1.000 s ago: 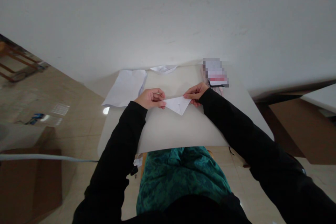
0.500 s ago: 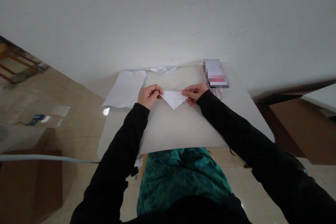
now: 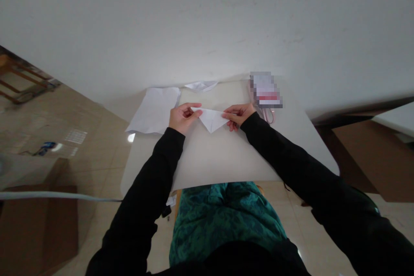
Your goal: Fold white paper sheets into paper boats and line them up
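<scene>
While left hand (image 3: 184, 118) and right hand (image 3: 236, 115) pinch folded paper triangle (image 3: 211, 119), blurred item (image 3: 265, 90) beyond is unreadable.

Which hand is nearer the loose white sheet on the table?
Left. The left hand is just beside the sheet; the right hand is farther off, beyond the folded paper.

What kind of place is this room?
It's probably a plain workroom or storeroom: a white table stands by a white wall, with a cardboard box on the tiled floor.
</scene>
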`<state>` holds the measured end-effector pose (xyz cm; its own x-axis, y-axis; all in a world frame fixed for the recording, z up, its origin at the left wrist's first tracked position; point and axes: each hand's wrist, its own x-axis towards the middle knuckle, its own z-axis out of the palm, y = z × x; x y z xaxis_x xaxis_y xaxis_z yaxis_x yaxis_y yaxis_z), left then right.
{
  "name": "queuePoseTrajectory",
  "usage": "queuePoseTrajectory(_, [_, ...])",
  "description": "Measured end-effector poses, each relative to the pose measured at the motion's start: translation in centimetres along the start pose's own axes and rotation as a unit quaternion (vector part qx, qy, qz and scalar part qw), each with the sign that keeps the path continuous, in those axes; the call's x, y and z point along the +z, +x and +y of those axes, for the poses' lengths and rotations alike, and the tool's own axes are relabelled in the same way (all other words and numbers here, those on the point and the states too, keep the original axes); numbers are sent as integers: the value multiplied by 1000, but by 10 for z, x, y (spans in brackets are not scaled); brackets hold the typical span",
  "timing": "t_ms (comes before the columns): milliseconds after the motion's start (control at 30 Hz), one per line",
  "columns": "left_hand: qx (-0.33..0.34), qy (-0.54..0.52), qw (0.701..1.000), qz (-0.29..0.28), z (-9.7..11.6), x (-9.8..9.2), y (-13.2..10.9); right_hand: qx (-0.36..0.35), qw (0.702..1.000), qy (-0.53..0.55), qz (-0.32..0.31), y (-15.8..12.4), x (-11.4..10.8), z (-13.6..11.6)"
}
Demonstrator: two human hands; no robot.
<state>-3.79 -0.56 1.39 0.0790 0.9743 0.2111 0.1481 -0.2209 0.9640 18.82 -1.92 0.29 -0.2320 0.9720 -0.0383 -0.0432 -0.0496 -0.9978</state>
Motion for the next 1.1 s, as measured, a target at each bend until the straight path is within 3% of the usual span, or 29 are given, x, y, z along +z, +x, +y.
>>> queuePoseTrajectory(100, [26, 41, 997, 61, -1, 4, -1, 7, 1000, -10, -22, -2, 4, 2])
queuePoseTrajectory(300, [53, 9, 989, 138, 3, 16, -5, 22, 999, -13, -42, -7, 11, -2])
queuePoseTrajectory(600, [92, 108, 959, 245, 9, 16, -10, 12, 999, 14, -49, -16, 31, -2])
queuePoseTrajectory(667, [93, 91, 964, 230, 9, 16, -10, 11, 999, 13, -38, -17, 32, -1])
queuePoseTrajectory(800, [73, 16, 986, 146, 5, 17, -7, 3, 1000, 27, -4, -15, 30, 2])
queuePoseTrajectory(1000, [81, -64, 978, 182, -1, 19, -2, -37, 998, 4, 40, -16, 30, 0])
queuePoseTrajectory(1100, [54, -99, 986, 119, 0, 27, -7, -99, 989, -73, 81, -22, 29, -3])
